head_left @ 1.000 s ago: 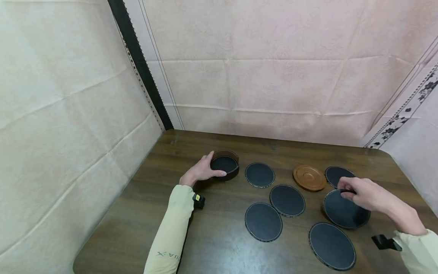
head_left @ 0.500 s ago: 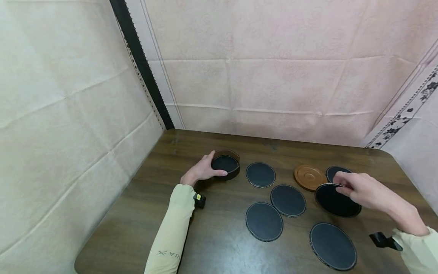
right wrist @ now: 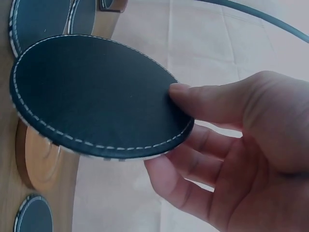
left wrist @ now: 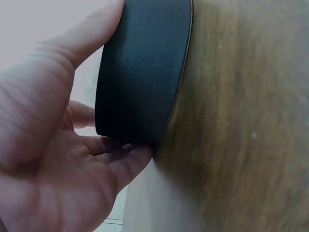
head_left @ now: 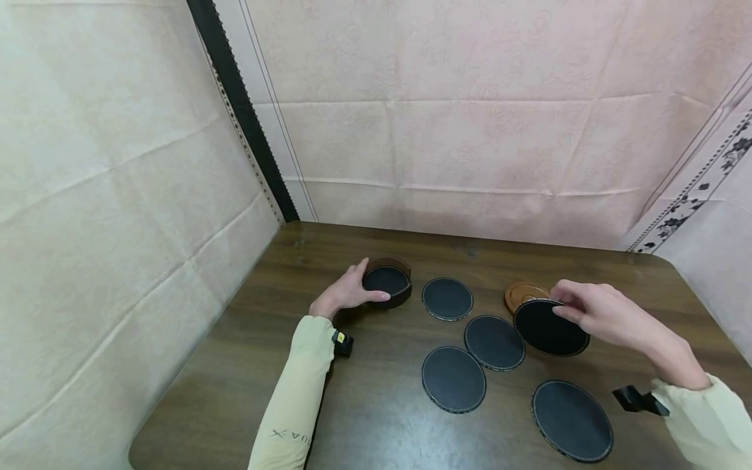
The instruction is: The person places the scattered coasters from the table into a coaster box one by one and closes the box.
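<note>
Several stretches of pale creased cloth (head_left: 440, 130) fill the head view from 9 round past 12 to 3 o'clock, with a black band (head_left: 241, 111) between 10 and 11 o'clock and a floral strip (head_left: 693, 202) near 3. Brown wooden table (head_left: 235, 378) below, at 6 o'clock. Pale sleeves next: left sleeve (head_left: 288, 398) at 7 o'clock, lettering on it; right sleeve (head_left: 705, 418) at 4. Right hand (head_left: 608, 315), between 3 and 4 o'clock, pinches the held coaster (head_left: 551, 329) by its rim, thumb on one face, fingers at the other; coaster is black, white-stitched, tilted, off the table. Left hand (head_left: 348, 289), 7 o'clock from centre, grips the side of the holder, thumb and fingers round its wall. Black coasters flat on table: near-right coaster (head_left: 572, 421) between 5 and 6 o'clock from the held one; middle coaster (head_left: 495, 343) at its 8 o'clock; front-left coaster (head_left: 454, 380) at the middle one's 8, touching or nearly; back coaster (head_left: 448, 299) at the holder's 3. Another, small coaster (right wrist: 34, 215), shows at 8 o'clock in the right wrist view. Orange-brown wooden disc (head_left: 519, 294) between 10 and 11 o'clock of the held coaster, partly covered by it. Round black holder (head_left: 399, 299), brown inside, at left hand's 3 o'clock. Smallest: black wrist mounts, left mount (head_left: 343, 344), right mount (head_left: 640, 399).
</note>
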Motion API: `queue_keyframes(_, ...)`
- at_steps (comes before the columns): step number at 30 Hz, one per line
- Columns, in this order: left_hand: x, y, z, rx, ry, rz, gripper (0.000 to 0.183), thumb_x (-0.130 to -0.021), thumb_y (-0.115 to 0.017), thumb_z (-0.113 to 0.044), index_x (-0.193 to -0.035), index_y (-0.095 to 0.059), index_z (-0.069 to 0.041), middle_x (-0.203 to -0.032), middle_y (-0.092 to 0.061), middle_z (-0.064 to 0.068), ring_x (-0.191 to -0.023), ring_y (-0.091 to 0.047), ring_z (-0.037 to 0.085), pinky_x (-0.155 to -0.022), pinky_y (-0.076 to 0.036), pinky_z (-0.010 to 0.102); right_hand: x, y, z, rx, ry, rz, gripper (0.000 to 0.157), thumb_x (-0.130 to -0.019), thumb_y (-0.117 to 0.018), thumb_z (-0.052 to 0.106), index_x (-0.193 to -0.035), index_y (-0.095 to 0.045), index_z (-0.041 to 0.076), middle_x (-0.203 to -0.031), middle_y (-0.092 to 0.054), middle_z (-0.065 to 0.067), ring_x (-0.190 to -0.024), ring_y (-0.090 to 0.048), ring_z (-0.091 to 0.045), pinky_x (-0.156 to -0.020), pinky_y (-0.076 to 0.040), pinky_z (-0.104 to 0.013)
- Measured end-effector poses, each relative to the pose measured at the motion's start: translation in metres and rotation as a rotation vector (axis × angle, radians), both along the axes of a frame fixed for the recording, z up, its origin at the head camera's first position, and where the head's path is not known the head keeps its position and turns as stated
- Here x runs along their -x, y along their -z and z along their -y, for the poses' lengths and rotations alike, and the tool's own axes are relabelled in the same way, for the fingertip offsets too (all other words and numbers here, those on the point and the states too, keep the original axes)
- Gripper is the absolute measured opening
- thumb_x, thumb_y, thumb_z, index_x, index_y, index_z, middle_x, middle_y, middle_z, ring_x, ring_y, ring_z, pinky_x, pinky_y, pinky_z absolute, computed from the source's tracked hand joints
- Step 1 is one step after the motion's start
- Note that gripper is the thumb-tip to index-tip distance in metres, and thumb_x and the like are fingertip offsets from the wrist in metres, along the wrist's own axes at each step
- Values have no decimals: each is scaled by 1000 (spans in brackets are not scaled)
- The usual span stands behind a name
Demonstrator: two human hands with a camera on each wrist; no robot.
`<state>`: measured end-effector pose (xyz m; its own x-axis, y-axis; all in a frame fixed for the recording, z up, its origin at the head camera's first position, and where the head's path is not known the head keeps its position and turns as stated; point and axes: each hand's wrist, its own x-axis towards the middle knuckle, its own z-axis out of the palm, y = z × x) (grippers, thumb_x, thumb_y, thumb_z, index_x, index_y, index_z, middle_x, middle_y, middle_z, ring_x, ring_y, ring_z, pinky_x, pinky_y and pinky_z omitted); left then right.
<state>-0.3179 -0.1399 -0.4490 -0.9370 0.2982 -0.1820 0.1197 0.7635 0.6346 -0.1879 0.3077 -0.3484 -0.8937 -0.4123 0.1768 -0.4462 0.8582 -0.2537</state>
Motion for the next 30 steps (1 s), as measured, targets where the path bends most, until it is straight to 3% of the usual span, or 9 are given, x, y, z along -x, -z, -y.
queue_keyframes(14, 1, -1, 0, 2, 1, -3, 120, -74, -72, -69, -160, -5, -19, -164, -14, 14, -149, -25, 31, -117, -27, 54, 19, 13, 25, 149, -28, -28, 11, -91, -70, 15, -101, -67, 18, -83, -64, 9, -72, -54, 2, -63, -46, -23)
queue_keyframes(30, 1, 0, 1, -12, -8, 7, 121, -72, -73, -70, -160, -5, -20, -164, -13, 14, -148, -26, 32, -117, -28, 55, 40, 30, 49, 244, -30, 39, 13, -93, -67, 15, -106, -66, 14, -88, -66, 3, -77, -57, -9, -68, -49, -24)
